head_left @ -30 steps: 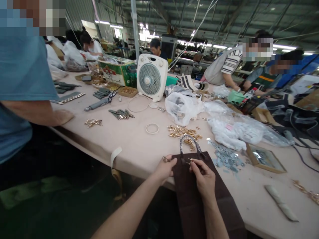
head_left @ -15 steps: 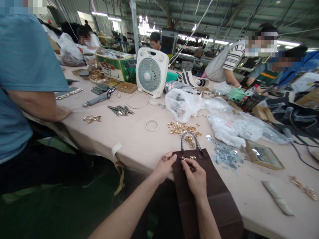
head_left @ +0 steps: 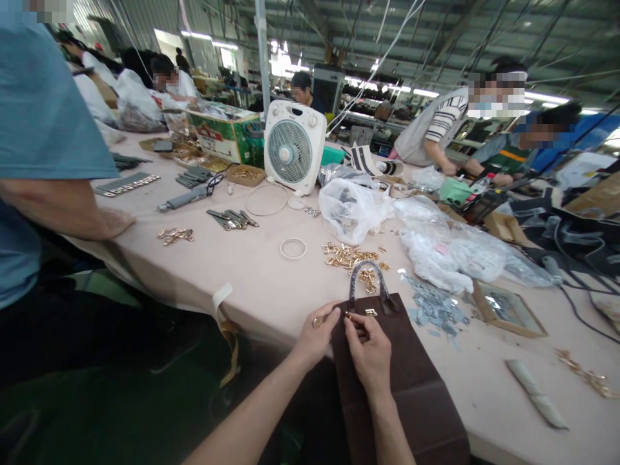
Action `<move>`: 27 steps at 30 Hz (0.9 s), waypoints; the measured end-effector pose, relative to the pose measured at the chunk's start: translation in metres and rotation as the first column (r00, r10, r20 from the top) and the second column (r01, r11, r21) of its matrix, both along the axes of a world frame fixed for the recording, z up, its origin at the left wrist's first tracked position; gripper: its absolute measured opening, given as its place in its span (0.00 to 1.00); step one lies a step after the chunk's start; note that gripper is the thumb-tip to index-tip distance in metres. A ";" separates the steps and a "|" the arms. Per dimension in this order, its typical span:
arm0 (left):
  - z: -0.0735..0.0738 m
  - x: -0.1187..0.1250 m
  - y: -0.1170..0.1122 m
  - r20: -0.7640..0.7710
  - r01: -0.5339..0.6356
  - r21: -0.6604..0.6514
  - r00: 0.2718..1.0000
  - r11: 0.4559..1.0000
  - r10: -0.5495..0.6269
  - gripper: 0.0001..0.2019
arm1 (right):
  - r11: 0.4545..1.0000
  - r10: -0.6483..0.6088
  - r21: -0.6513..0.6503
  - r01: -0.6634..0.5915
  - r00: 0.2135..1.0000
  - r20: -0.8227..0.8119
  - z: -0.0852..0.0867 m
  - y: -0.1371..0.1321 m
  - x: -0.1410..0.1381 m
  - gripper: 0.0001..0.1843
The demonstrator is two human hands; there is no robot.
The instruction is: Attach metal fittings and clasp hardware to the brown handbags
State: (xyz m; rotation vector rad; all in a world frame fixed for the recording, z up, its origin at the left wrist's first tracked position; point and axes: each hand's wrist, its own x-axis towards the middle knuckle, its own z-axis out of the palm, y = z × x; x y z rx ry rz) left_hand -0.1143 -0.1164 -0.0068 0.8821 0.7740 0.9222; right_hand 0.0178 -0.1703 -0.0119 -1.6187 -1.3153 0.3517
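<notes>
A dark brown handbag lies at the table's front edge, its handle wrapped in clear plastic and arching up. My left hand is closed on the bag's upper left corner; a small brownish round thing shows between its curled fingers. Just right of it, my right hand pinches at the top edge near the left handle base, where a tiny gold-coloured piece glints at the fingertips. On the bag beside the right hand sits a gold metal fitting.
Gold fittings are heaped behind the bag, with silvery flat pieces and a cardboard tray to the right. Farther back stand a white fan and plastic bags. A co-worker's arm rests on the table at left.
My right hand has shifted slightly left along the bag's top edge, closer to my left hand. The left hand keeps its hold on the corner. The whole view has moved a little.
</notes>
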 end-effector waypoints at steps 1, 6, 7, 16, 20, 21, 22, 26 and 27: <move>0.002 -0.001 0.000 -0.033 -0.013 0.042 0.999 0.999 0.014 0.24 | 1.000 -0.004 0.002 0.004 0.999 0.040 0.000 0.000 -0.002 0.16; 0.003 -0.004 0.003 -0.167 -0.049 0.186 0.983 0.981 0.080 0.25 | 0.999 -0.044 0.025 0.040 0.983 0.178 0.007 0.002 -0.013 0.15; 0.001 -0.003 0.003 -0.172 -0.043 0.178 0.982 0.983 0.074 0.26 | 0.999 -0.037 0.019 0.034 0.986 0.164 0.009 0.003 -0.014 0.15; -0.006 0.006 0.009 -0.172 -0.126 -0.002 0.977 0.992 0.124 0.30 | 0.992 -0.099 0.032 0.125 0.898 -0.429 0.013 0.031 0.057 0.27; -0.004 0.007 0.008 -0.152 -0.087 -0.027 0.985 0.996 0.082 0.26 | 0.928 -0.334 0.061 0.368 0.892 -0.305 -0.005 0.072 0.116 0.30; -0.004 0.007 0.007 -0.145 -0.081 -0.032 0.987 0.996 0.075 0.26 | 0.928 -0.348 0.046 0.370 0.903 -0.251 -0.010 0.083 0.128 0.32; -0.004 0.007 0.007 -0.138 -0.078 -0.035 0.988 0.996 0.072 0.26 | 0.934 -0.344 0.030 0.356 0.919 -0.195 -0.014 0.093 0.139 0.33; -0.007 0.008 0.008 -0.091 -0.079 -0.006 0.993 0.997 0.079 0.24 | 0.960 -0.281 0.000 0.281 0.959 -0.028 -0.024 0.125 0.164 0.29; -0.009 0.008 0.009 -0.083 -0.082 0.008 0.993 0.997 0.082 0.24 | 0.964 -0.264 -0.004 0.265 0.964 0.011 -0.025 0.131 0.167 0.27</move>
